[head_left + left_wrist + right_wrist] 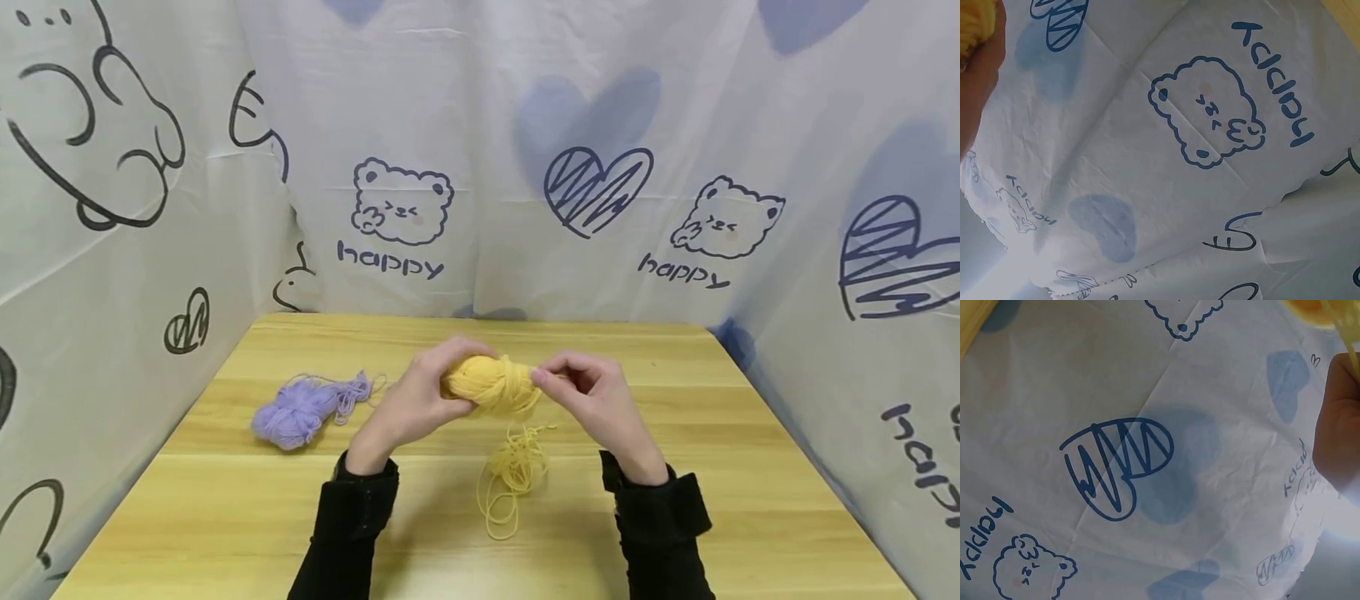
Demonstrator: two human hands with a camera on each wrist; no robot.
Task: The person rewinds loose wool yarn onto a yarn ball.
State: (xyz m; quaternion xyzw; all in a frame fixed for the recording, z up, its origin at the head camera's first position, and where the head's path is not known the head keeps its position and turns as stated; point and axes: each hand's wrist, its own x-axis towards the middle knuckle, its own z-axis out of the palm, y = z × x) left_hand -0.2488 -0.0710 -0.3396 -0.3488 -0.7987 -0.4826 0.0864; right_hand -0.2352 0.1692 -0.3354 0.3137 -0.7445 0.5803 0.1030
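A yellow yarn skein (pixel 487 382) is held above the table in the head view. My left hand (pixel 420 396) grips its left end, thumb below and fingers over the top. At its right end my right hand (pixel 596 396) pinches a strand of yarn between thumb and fingertips. Below the skein, a loose tangle of yellow yarn (pixel 517 467) lies on the wood table. In the left wrist view only part of the left hand (pixel 982 81) and the skein (pixel 975 28) show at the edge. The right wrist view catches the right hand (pixel 1338 425) at its border, with yellow yarn (pixel 1313 309) above it.
A purple yarn skein (pixel 296 412) lies on the left of the table (pixel 750 517), its loose strands (pixel 352 392) trailing right toward my left wrist. White printed cloth (pixel 480 167) hangs behind the table and along both sides.
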